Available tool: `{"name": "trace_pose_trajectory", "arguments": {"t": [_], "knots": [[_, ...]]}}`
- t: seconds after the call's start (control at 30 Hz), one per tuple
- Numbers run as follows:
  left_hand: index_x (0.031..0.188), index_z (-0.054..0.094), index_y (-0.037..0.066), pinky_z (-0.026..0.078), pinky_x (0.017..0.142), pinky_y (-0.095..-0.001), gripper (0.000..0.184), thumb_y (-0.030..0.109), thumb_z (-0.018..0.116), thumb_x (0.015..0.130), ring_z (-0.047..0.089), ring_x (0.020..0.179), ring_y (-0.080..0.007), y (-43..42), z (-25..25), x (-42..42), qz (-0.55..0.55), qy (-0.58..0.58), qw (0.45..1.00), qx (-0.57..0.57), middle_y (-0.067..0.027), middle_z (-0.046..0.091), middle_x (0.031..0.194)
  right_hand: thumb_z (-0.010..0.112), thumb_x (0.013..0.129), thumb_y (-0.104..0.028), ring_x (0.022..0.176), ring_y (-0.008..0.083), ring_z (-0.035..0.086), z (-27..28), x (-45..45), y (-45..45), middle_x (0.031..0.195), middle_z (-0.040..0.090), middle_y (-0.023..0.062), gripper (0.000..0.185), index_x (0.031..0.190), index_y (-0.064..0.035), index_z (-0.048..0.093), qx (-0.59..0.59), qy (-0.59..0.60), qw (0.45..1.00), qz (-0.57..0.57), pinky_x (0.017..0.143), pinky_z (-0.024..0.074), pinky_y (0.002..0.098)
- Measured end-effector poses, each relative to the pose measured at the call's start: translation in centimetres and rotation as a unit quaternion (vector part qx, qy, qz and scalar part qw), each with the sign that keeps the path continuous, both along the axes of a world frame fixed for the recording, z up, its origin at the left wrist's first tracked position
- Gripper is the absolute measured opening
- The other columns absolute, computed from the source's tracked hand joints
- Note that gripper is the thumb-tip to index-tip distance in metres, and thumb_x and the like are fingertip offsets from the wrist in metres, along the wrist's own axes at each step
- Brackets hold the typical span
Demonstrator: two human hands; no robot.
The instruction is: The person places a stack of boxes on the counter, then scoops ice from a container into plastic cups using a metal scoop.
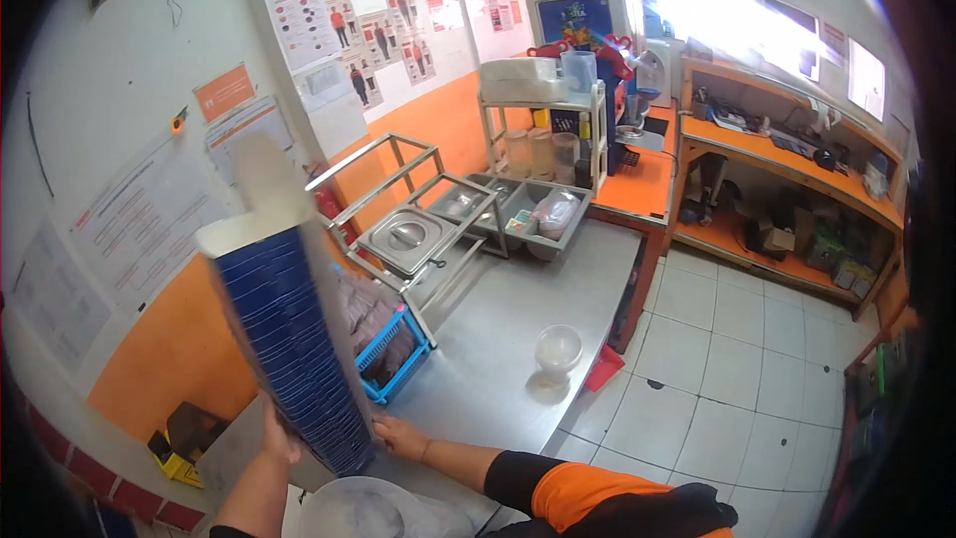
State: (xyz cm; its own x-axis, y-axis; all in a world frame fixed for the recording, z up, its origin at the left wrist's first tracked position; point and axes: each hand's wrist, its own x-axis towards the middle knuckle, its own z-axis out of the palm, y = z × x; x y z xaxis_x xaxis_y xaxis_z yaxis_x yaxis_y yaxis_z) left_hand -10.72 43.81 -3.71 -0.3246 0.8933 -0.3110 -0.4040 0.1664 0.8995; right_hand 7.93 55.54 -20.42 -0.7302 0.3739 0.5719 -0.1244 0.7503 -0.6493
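A tall stack of nested blue paper food containers (289, 329) with white insides leans slightly left in front of me. Clear plastic wrapping runs along its sides and stands up loose above its top. My left hand (279, 435) grips the stack low on its left side, its fingers partly hidden behind it. On the lower right side, my right hand (400, 436) is closed against the stack's base. Just below the hands is a large translucent round container (363, 510), cut off by the bottom edge of the view.
A steel table (488, 339) carries a clear round tub (560, 349) near its right edge. Behind the stack sits a blue basket (398, 354). Farther back are a metal frame with a lidded steel pan (405, 237), a grey divided tray (543, 244) and a rack (602, 130).
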Motion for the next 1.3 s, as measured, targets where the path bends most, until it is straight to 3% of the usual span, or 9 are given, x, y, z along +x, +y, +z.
{"name": "trace_pose_trajectory", "arguments": {"t": [0.2, 0.57, 0.73, 0.87, 0.93, 1.03, 1.17, 1.23, 1.3], "knots": [[0.141, 0.025, 0.016, 0.028, 0.097, -0.0621, 0.089, 0.077, 0.031, 0.077, 0.028, 0.13, -0.0366, -0.8, -1.3, 1.2, 0.014, -0.032, 0.993, 0.113, -0.0124, 0.023, 0.146, 0.058, 0.067, 0.003, 0.111, 0.0361, 0.049, 3.2, 1.4, 3.5, 0.139, 0.037, 0.014, 0.037, 0.101, -0.004, 0.046, 0.013, -0.033, 0.999, 0.023, 0.091, 0.0447, 0.0408], [0.14, 0.028, 0.014, 0.03, 0.099, -0.0559, 0.084, 0.072, 0.035, 0.08, 0.032, 0.128, -0.0328, -0.3, -1.8, -0.5, 0.013, -0.054, 0.997, 0.054, -0.0113, 0.03, 0.143, 0.065, 0.067, -0.002, 0.109, 0.0352, 0.052, 3.8, 1.4, 2.7, 0.133, 0.043, 0.0157, 0.048, 0.112, -0.0029, 0.048, -0.006, -0.079, 0.996, -0.048, 0.092, 0.0435, 0.0415], [0.143, 0.022, 0.014, 0.018, 0.104, -0.0565, 0.083, 0.07, 0.031, 0.083, 0.02, 0.134, -0.0344, -0.9, -0.4, -0.6, 0.039, 0.057, 0.997, 0.038, -0.0118, 0.02, 0.148, 0.075, 0.067, -0.037, 0.123, 0.0338, 0.04, 11.1, 9.6, 6.6, 0.139, 0.036, 0.0169, 0.068, 0.125, -0.0128, 0.049, 0.032, -0.127, 0.973, -0.191, 0.1, 0.0325, 0.05], [0.145, 0.01, 0.011, 0.005, 0.108, -0.0523, 0.086, 0.068, 0.032, 0.084, 0.005, 0.139, -0.0334, -2.5, 1.5, -1.3, 0.175, 0.072, 0.982, -0.007, -0.0124, 0.005, 0.152, 0.079, 0.051, -0.055, 0.137, 0.0346, 0.015, 15.7, 20.9, 12.1, 0.149, 0.013, 0.0163, 0.098, 0.134, -0.0194, 0.039, 0.012, -0.336, 0.851, -0.404, 0.098, 0.0201, 0.0674], [0.145, 0.007, 0.01, 0.002, 0.109, -0.0509, 0.087, 0.067, 0.033, 0.085, 0.002, 0.139, -0.0333, -3.7, 3.8, 0.5, 0.213, 0.123, 0.969, -0.002, -0.0129, 0.002, 0.152, 0.081, 0.049, -0.048, 0.132, 0.0363, 0.025, 14.6, 24.7, 14.0, 0.144, 0.026, 0.0172, 0.104, 0.137, -0.0208, 0.034, -0.016, -0.47, 0.79, -0.393, 0.099, 0.0286, 0.0607], [0.144, 0.011, 0.006, 0.004, 0.109, -0.049, 0.081, 0.061, 0.033, 0.089, 0.003, 0.139, -0.0334, -6.0, 9.6, 5.2, 0.183, 0.281, 0.94, 0.057, -0.014, 0.005, 0.151, 0.08, 0.05, -0.038, 0.123, 0.0356, 0.035, 11.3, 27.8, 16.2, 0.132, 0.038, 0.0168, 0.1, 0.137, -0.0201, 0.034, -0.057, -0.452, 0.852, -0.259, 0.096, 0.0375, 0.0525], [0.134, 0.035, 0.001, 0.018, 0.108, -0.047, 0.064, 0.047, 0.044, 0.091, 0.019, 0.136, -0.0374, -10.0, 17.5, 17.4, 0.125, 0.763, 0.631, 0.062, -0.0205, 0.018, 0.147, 0.078, 0.049, -0.03, 0.115, 0.034, 0.042, 12.6, 30.0, 12.5, 0.12, 0.044, 0.016, 0.096, 0.134, -0.0156, 0.035, 0.009, -0.325, 0.911, -0.254, 0.092, 0.0429, 0.0463], [0.129, 0.04, -0.001, 0.024, 0.106, -0.0481, 0.066, 0.047, 0.053, 0.086, 0.024, 0.133, -0.041, -12.2, 18.3, 23.7, 0.135, 0.844, 0.501, 0.139, -0.0236, 0.025, 0.143, 0.079, 0.049, -0.028, 0.115, 0.0336, 0.042, 13.7, 30.9, 10.7, 0.121, 0.044, 0.0169, 0.095, 0.133, -0.0124, 0.036, 0.021, -0.241, 0.945, -0.219, 0.092, 0.0428, 0.0457], [0.13, 0.04, 0.004, 0.028, 0.104, -0.0487, 0.057, 0.034, 0.059, 0.085, 0.032, 0.128, -0.0388, -13.2, 15.2, 28.1, -0.006, 0.807, 0.532, 0.257, -0.0181, 0.034, 0.138, 0.08, 0.05, -0.027, 0.114, 0.0307, 0.042, 14.0, 32.0, 9.3, 0.121, 0.043, 0.0161, 0.096, 0.132, -0.0089, 0.034, -0.064, -0.16, 0.975, -0.138, 0.094, 0.0405, 0.0402]]}}
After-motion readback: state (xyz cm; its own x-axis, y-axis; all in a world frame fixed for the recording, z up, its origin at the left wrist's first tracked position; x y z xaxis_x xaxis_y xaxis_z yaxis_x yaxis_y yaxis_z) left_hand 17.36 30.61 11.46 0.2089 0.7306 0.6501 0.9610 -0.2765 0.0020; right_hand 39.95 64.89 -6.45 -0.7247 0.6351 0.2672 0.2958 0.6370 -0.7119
